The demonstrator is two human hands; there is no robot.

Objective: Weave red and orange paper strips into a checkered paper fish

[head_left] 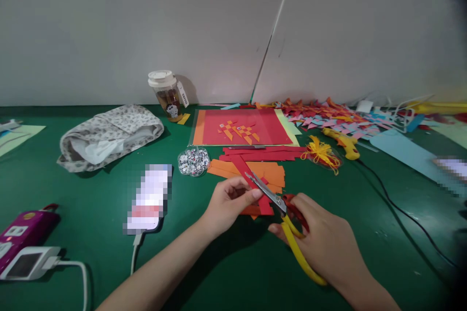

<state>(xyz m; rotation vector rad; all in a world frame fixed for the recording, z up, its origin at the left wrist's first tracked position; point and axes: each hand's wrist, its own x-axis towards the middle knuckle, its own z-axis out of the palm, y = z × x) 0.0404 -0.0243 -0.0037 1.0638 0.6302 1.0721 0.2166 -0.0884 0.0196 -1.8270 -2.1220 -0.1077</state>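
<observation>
One flat red paper strip [241, 169] is pinched by the left hand [229, 202]; the right hand [323, 233] grips steel-bladed scissors [272, 194]; pointed paper pieces [323, 114] heap near the table's [91, 204] far edge.

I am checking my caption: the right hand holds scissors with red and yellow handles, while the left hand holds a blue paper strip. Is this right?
Not quite: the strip in the left hand is red, not blue, as the head view shows. The right hand does hold scissors with red and yellow handles.
</observation>
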